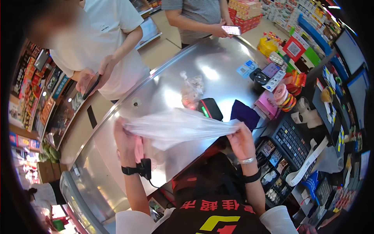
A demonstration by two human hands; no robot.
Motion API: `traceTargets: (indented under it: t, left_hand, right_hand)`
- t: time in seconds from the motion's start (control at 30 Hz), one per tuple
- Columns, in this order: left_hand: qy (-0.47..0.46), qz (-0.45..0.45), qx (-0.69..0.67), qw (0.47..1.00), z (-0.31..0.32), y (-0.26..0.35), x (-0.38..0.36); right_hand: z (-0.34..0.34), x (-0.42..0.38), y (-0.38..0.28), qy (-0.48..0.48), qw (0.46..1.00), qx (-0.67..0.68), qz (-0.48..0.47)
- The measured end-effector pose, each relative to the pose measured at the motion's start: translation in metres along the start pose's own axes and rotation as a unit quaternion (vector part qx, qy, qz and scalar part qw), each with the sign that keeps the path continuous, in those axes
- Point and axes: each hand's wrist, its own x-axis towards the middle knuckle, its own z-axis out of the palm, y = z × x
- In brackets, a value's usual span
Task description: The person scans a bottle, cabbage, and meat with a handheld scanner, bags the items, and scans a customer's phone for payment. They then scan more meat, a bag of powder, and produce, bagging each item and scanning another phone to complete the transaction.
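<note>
Steel counter [218, 66]; plastic bag [179, 125] between hands.

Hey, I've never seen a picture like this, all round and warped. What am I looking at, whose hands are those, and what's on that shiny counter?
There is one picture, taken by a camera worn on a person's head, looking down at their own two hands; the wide lens bends the edges. There is no machine, only a person behind a shop's steel counter. The left hand and the right hand pinch a thin clear plastic bag and stretch it between them. On the counter lie a small filled bag and a black device; a keyboard sits to the right. Across the counter stand two other people, each holding a phone.
</note>
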Motion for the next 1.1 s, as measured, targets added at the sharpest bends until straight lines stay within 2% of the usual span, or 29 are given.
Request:
traceTargets:
  t: [0.03,0.07,0.1,0.13,0.17,0.2,0.23,0.27,0.3,0.37,0.43,0.47,0.5,0.53,0.57,0.6,0.63,0.7,0.73,0.77,0.83,0.87,0.9,0.93,0.97,1.03,1.07,1.1]
  left_hand:
    - [0.061,0.046,0.066,0.995,0.014,0.019,-0.002]
    - [0.122,0.092,0.131,0.979,0.033,0.035,-0.006]
    - [0.181,0.136,0.197,0.954,0.043,0.044,-0.009]
    - [0.148,0.148,0.196,0.958,0.041,0.043,-0.008]
    - [0.116,0.16,0.193,0.961,0.035,0.037,-0.006]
    - [0.084,0.169,0.189,0.964,0.033,0.03,-0.004]
    - [0.092,0.179,0.243,0.949,0.036,0.018,-0.006]
    - [0.058,0.162,0.312,0.934,0.038,0.009,-0.011]
    - [0.02,0.14,0.38,0.914,0.041,0.0,-0.021]
    - [-0.063,0.052,0.356,0.931,0.064,-0.018,-0.043]
    - [-0.158,-0.061,0.288,0.943,0.085,-0.023,-0.063]
    - [-0.203,-0.089,0.24,0.945,0.089,-0.028,-0.069]
    - [-0.262,-0.12,0.247,0.925,0.083,-0.028,-0.071]
    - [-0.317,-0.15,0.253,0.902,0.074,-0.026,-0.071]
    - [-0.345,-0.095,0.416,0.836,0.065,-0.019,-0.063]
    - [-0.359,-0.043,0.566,0.74,0.054,-0.008,-0.051]
    - [-0.361,0.004,0.698,0.619,0.039,0.006,-0.042]
    - [-0.209,0.189,0.715,0.64,-0.035,-0.002,-0.007]
    - [-0.085,0.115,0.691,0.708,-0.042,0.012,-0.002]
    - [0.038,0.041,0.651,0.757,-0.046,0.023,0.0]
    - [0.093,0.028,0.7,0.708,-0.067,0.021,-0.011]
    - [0.12,0.021,0.72,0.683,-0.075,0.018,-0.018]
    - [0.081,-0.006,0.737,0.671,-0.064,0.013,-0.026]
    - [0.075,0.029,0.796,0.6,-0.059,-0.002,-0.039]
    - [0.069,0.065,0.847,0.523,-0.058,-0.02,-0.054]
    - [0.063,0.107,0.899,0.419,-0.066,-0.034,-0.068]
    - [0.064,0.115,0.908,0.397,-0.071,-0.035,-0.069]
    - [0.065,0.125,0.916,0.374,-0.076,-0.038,-0.069]
  right_hand:
    - [-0.003,0.004,0.006,-0.018,0.979,-0.198,0.045]
    - [-0.005,0.009,0.013,-0.041,0.917,-0.387,0.085]
    - [0.0,0.012,0.021,-0.074,0.85,-0.509,0.113]
    - [0.004,0.015,0.03,-0.107,0.765,-0.62,0.134]
    - [-0.021,0.017,0.041,-0.17,0.674,-0.707,0.13]
    - [-0.021,0.022,0.041,-0.234,0.593,-0.754,0.158]
    - [-0.02,0.027,0.045,-0.235,0.63,-0.724,0.154]
    - [-0.007,0.032,0.047,-0.234,0.666,-0.691,0.152]
    - [0.01,0.034,0.053,-0.24,0.675,-0.689,0.108]
    - [0.043,0.041,0.073,-0.244,0.691,-0.68,0.013]
    - [0.049,0.051,0.101,-0.273,0.646,-0.713,-0.009]
    - [0.044,0.058,0.115,-0.289,0.622,-0.728,-0.019]
    - [0.033,0.068,0.132,-0.26,0.655,-0.701,-0.11]
    - [0.018,0.074,0.138,-0.266,0.668,-0.693,-0.052]
    - [0.011,0.087,0.135,-0.273,0.678,-0.683,0.005]
    - [0.014,0.099,0.13,-0.281,0.685,-0.669,0.066]
    - [0.018,0.104,0.124,-0.247,0.692,-0.678,0.028]
    - [0.02,0.118,0.121,-0.176,0.71,-0.681,-0.031]
    - [0.013,0.128,0.128,-0.139,0.721,-0.677,-0.055]
    - [0.017,0.135,0.134,-0.087,0.762,-0.64,-0.044]
    - [0.024,0.148,0.146,0.025,0.829,-0.558,-0.021]
    - [0.026,0.155,0.156,0.035,0.84,-0.541,-0.032]
    - [0.025,0.16,0.169,0.045,0.848,-0.526,-0.042]
    - [0.024,0.165,0.18,0.055,0.856,-0.512,-0.052]
    - [0.023,0.171,0.191,0.062,0.882,-0.467,-0.01]
    - [0.027,0.178,0.216,0.122,0.906,-0.406,-0.015]
    - [0.029,0.181,0.226,0.152,0.915,-0.373,-0.018]
    - [0.023,0.184,0.237,0.122,0.888,-0.438,-0.07]
